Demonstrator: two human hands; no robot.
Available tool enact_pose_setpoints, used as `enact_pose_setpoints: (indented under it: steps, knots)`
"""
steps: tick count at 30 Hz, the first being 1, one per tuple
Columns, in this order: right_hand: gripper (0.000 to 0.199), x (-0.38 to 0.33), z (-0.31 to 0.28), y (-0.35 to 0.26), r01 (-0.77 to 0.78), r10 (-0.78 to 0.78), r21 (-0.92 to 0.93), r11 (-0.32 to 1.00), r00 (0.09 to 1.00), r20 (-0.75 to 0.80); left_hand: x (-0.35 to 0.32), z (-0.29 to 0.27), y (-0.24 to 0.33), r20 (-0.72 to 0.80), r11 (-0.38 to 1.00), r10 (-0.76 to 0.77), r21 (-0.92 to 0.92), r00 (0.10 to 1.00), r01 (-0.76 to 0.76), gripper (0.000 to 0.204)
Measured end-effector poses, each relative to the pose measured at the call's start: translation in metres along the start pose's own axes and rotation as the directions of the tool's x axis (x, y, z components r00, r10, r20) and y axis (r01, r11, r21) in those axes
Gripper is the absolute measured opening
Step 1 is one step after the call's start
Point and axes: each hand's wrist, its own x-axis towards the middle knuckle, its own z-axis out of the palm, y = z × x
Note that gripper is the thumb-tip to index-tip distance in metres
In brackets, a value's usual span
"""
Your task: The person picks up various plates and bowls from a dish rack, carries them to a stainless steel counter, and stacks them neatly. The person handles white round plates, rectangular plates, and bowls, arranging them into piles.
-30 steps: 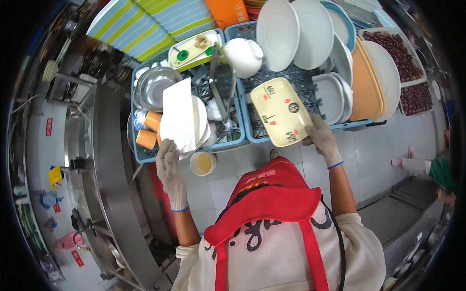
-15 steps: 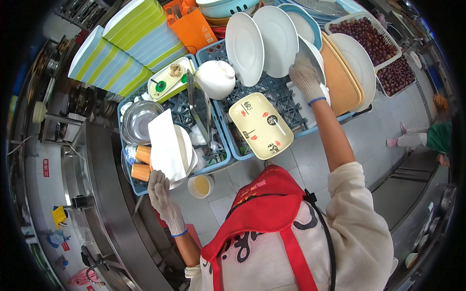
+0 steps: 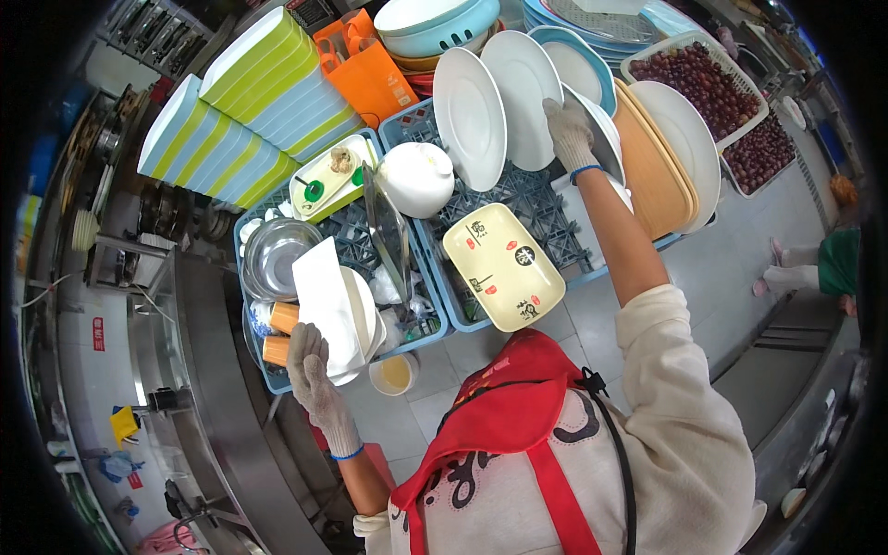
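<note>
1. Since the earlier picture, the right hand has gone farther into the right crate, and the left hand has stayed at the near edge of the left blue crate.
2. On the left, the left hand's gloved fingers lie against a white square plate, which stands tilted beside two orange cups. I cannot tell if the fingers close around it.
3. In the middle, a cream rectangular tray leans over the near rim of the right blue crate.
4. On the right, the right hand's fingers curl over the rim of a white round plate, which stands upright in the far row; the grip looks light.
5. I judge the tray may slide to the floor if the crate shakes, and the upright plates may knock together.
</note>
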Motion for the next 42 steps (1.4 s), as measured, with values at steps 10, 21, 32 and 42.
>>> enact_pose_setpoints:
  steps: [10,21,32,42]
  knots:
    - [0.046,-0.005,0.016,-0.002,0.254,-0.252,0.005,0.967,0.960,-0.122,0.001,0.007,-0.002,0.009,0.994,-0.101,-0.028,0.995,0.101,0.065]
    - [0.034,-0.026,-0.008,-0.028,0.516,-0.521,-0.095,0.851,0.807,-0.280,-0.002,0.003,-0.009,0.000,0.995,-0.095,-0.020,0.995,0.095,0.060]
    - [0.044,-0.038,0.020,-0.026,0.274,-0.276,-0.027,0.961,0.958,-0.085,-0.007,0.005,-0.005,-0.013,0.992,-0.124,-0.032,0.992,0.123,0.067]
    - [0.055,-0.026,0.023,-0.013,0.220,-0.218,0.086,0.972,0.975,-0.037,-0.010,0.007,-0.010,-0.040,0.989,-0.145,-0.016,0.989,0.145,0.058]
